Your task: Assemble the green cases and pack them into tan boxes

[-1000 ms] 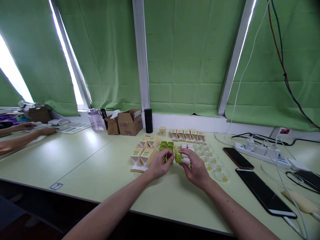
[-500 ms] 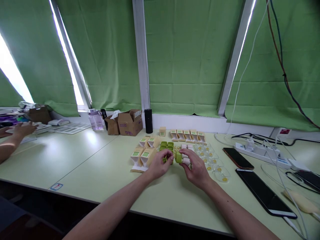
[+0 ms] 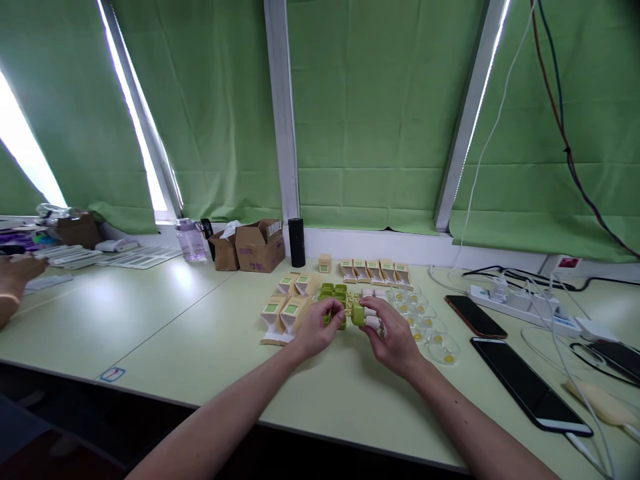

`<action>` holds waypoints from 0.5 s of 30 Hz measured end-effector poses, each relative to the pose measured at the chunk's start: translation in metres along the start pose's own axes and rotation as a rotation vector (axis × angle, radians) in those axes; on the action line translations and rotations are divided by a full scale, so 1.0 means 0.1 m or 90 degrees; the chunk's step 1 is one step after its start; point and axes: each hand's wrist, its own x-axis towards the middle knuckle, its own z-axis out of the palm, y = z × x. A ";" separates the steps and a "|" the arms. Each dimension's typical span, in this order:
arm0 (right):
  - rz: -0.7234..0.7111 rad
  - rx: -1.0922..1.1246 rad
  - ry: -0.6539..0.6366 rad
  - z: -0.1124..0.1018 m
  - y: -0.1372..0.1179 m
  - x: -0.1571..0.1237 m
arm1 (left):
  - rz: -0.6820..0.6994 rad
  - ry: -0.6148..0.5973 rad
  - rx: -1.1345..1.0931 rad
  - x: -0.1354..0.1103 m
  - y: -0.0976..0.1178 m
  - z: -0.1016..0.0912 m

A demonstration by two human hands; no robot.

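Green plastic occupied both hands, which met just above the middle of the pale green table (image 3: 150,320). The left hand (image 3: 314,331) had its fingertips closed in a pinch on a small green plastic piece (image 3: 334,319). The right hand (image 3: 396,341) gripped a green-and-white plastic part (image 3: 361,316) between thumb and forefinger, and whether the two items touched I could not tell. Holding them so close probably let them be lined up by eye.

Supplies lay within short reach, apparently sorted by kind. Tan cardboard sleeves with green labels (image 3: 283,312) sat toward the left, loose green plastic pieces (image 3: 334,289) just behind the hands, and clear plastic shells with yellow dots (image 3: 431,331) toward the right.

The strip of table along the near edge gave the forearms room. Toward the right edge a long black phone (image 3: 530,385), a white power strip (image 3: 525,305) and cables hemmed in sideways movement. The widest room lay leftward, where a co-worker's hand (image 3: 15,272) rested at the left edge, well apart.
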 end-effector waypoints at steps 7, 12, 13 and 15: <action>-0.005 -0.007 0.007 -0.01 -0.01 0.00 | -0.007 0.002 0.000 0.00 -0.02 0.00; 0.000 -0.025 0.006 -0.03 -0.02 0.02 | -0.014 0.061 0.020 0.01 -0.02 -0.04; 0.002 -0.029 0.008 -0.04 -0.02 0.02 | -0.014 0.074 0.025 0.02 -0.03 -0.05; 0.005 -0.034 0.010 -0.05 -0.03 0.03 | -0.007 0.096 0.039 0.02 -0.04 -0.07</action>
